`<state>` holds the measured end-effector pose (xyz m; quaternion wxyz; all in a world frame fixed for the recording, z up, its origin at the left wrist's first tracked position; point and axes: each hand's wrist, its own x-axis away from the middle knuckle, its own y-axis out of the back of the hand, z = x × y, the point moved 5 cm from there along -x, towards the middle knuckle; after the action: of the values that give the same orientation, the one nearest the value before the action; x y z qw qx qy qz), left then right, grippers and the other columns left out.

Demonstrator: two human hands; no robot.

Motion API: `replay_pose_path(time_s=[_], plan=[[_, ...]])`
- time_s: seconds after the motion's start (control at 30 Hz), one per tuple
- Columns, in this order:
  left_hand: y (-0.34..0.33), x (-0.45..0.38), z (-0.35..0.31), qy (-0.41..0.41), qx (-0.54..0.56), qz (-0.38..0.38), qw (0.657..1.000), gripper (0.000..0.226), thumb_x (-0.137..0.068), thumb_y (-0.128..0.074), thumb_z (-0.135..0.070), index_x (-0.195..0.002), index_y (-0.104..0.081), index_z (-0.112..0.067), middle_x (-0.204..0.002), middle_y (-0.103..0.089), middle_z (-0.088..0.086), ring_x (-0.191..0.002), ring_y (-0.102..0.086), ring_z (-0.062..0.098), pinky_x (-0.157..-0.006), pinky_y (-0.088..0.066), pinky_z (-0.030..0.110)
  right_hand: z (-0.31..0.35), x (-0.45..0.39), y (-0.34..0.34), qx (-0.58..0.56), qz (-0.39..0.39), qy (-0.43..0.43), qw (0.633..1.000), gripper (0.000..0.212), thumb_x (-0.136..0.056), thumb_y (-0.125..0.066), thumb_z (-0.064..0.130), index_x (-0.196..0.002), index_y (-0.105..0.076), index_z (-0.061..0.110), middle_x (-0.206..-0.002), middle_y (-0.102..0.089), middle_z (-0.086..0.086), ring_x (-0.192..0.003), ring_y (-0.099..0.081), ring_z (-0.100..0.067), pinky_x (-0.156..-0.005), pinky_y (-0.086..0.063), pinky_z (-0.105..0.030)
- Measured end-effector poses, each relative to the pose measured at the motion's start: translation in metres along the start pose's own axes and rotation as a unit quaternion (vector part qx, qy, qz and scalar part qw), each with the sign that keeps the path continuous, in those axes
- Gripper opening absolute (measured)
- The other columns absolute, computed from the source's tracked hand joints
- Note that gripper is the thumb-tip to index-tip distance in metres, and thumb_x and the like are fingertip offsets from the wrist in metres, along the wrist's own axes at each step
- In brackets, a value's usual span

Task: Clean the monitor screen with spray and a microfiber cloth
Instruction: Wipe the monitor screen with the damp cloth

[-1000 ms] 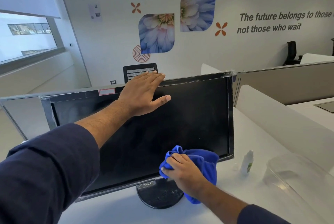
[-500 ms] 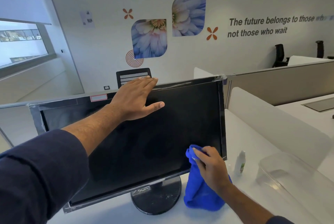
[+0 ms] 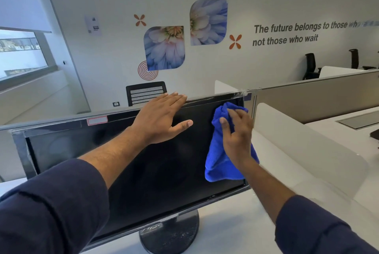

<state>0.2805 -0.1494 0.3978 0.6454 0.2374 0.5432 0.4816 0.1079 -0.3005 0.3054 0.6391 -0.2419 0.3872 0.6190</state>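
A person's left hand (image 3: 159, 119) lies flat on the top edge of a black monitor (image 3: 127, 171), fingers (image 3: 174, 100) straight and together, thumb spread out over the dark screen. The right hand (image 3: 235, 134) presses a blue microfiber cloth (image 3: 217, 161) against the screen's upper right corner; its fingers are loosely bent over the bunched top of the cloth, thumb on the cloth's left side, w/ the rest of the fabric hanging down below the palm to just above the lower bezel. Both forearms come out of dark navy sleeves (image 3: 51, 212). The monitor stands on a round black base (image 3: 170, 237) on a white desk (image 3: 235, 233), tilted a bit, right side farther from the camera. A red-edged sticker (image 3: 97, 120) sits on the top bezel at left. Behind: grey partition (image 3: 317, 93), black chair back (image 3: 146, 92) just past the monitor's top edge, two more chairs far right, flower graphics and lettering on the far wall. The spray is not seen from this angle.
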Motion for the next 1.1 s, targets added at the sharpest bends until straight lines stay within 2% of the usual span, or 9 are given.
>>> replay_pose_path(time_s=[0.13, 0.3, 0.5, 0.63, 0.77, 0.87, 0.93, 1.0, 1.1], plan=[[-0.001, -0.002, 0.002, -0.003, 0.01, 0.007, 1.0, 0.087, -0.091, -0.015, -0.078, -0.156, -0.027, -0.023, -0.16, -0.034, 0.0, -0.149, -0.026, 0.014, -0.121, -0.015, 0.033, -0.021, 0.029, -0.015, 0.159, 0.086, 0.036, 0.983, 0.053, -0.099, -0.031, 0.044, -0.148, -0.041, 0.027, -0.158, -0.033, -0.002, -0.147, -0.022, -0.02, -0.112, -0.015, -0.052], [-0.002, -0.005, 0.001, -0.002, 0.025, 0.009, 1.0, 0.088, -0.09, -0.013, -0.079, -0.155, -0.029, -0.023, -0.16, -0.035, 0.0, -0.148, -0.028, 0.015, -0.121, -0.02, 0.035, -0.028, 0.067, -0.03, 0.187, 0.16, 0.068, 0.967, 0.056, -0.102, -0.022, 0.044, -0.157, -0.013, 0.035, -0.166, -0.01, 0.003, -0.153, -0.004, -0.019, -0.117, -0.004, -0.049], [-0.003, -0.002, 0.002, -0.019, 0.008, 0.012, 1.0, 0.089, -0.089, -0.017, -0.079, -0.157, -0.024, -0.022, -0.161, -0.031, 0.002, -0.149, -0.025, 0.016, -0.12, -0.017, 0.035, -0.035, 0.182, -0.045, 0.225, 0.268, 0.237, 0.906, 0.054, -0.104, -0.024, 0.046, -0.156, -0.014, 0.037, -0.166, -0.003, 0.005, -0.151, -0.016, -0.023, -0.121, -0.001, -0.046], [-0.001, -0.001, 0.002, -0.026, 0.016, 0.015, 0.999, 0.081, -0.092, -0.022, -0.068, -0.158, -0.021, -0.021, -0.162, -0.029, 0.002, -0.15, -0.022, 0.015, -0.12, -0.013, 0.031, -0.038, 0.167, -0.038, 0.24, 0.247, 0.242, 0.907, 0.055, -0.103, -0.031, 0.038, -0.156, -0.016, 0.033, -0.165, -0.013, 0.001, -0.148, -0.024, -0.024, -0.121, -0.007, -0.052], [0.0, 0.0, 0.005, -0.013, 0.031, 0.019, 0.999, 0.077, -0.092, -0.021, -0.062, -0.158, -0.02, -0.022, -0.163, -0.027, 0.001, -0.15, -0.021, 0.014, -0.117, -0.008, 0.027, -0.031, 0.101, -0.028, 0.223, 0.152, 0.082, 0.959, 0.053, -0.102, -0.03, 0.033, -0.154, -0.028, 0.022, -0.161, -0.026, -0.006, -0.15, -0.02, -0.027, -0.12, -0.013, -0.053], [0.001, -0.002, 0.001, -0.017, 0.038, 0.022, 0.999, 0.079, -0.092, -0.018, -0.064, -0.158, -0.021, -0.021, -0.162, -0.028, 0.002, -0.15, -0.021, 0.014, -0.12, -0.01, 0.028, -0.016, 0.047, -0.028, 0.171, 0.09, -0.021, 0.981, 0.054, -0.101, -0.029, 0.03, -0.154, -0.029, 0.018, -0.161, -0.025, -0.01, -0.151, -0.015, -0.028, -0.12, -0.017, -0.055], [0.001, -0.003, 0.001, -0.016, 0.04, 0.02, 0.999, 0.082, -0.091, -0.016, -0.067, -0.158, -0.023, -0.02, -0.162, -0.03, 0.002, -0.15, -0.022, 0.014, -0.12, -0.01, 0.028, 0.003, 0.023, -0.037, 0.143, 0.065, -0.052, 0.986, 0.055, -0.101, -0.03, 0.035, -0.154, -0.029, 0.018, -0.162, -0.024, -0.01, -0.151, -0.015, -0.029, -0.118, -0.017, -0.057], [0.002, -0.002, 0.002, -0.013, 0.042, 0.018, 0.999, 0.085, -0.09, -0.015, -0.071, -0.157, -0.024, -0.019, -0.161, -0.031, 0.003, -0.149, -0.024, 0.014, -0.119, -0.011, 0.027, 0.029, 0.02, -0.052, 0.152, 0.076, -0.021, 0.985, 0.061, -0.101, -0.031, 0.048, -0.155, -0.026, 0.021, -0.163, -0.019, -0.009, -0.152, -0.01, -0.029, -0.121, -0.011, -0.055], [0.002, -0.002, 0.002, -0.012, 0.047, 0.016, 0.999, 0.088, -0.089, -0.015, -0.073, -0.156, -0.027, -0.017, -0.16, -0.033, 0.003, -0.149, -0.025, 0.014, -0.12, -0.014, 0.029, 0.072, 0.053, -0.082, 0.142, 0.138, 0.113, 0.974, 0.063, -0.099, -0.036, 0.055, -0.153, -0.033, 0.023, -0.164, -0.02, -0.008, -0.152, -0.008, -0.031, -0.122, -0.008, -0.052]])
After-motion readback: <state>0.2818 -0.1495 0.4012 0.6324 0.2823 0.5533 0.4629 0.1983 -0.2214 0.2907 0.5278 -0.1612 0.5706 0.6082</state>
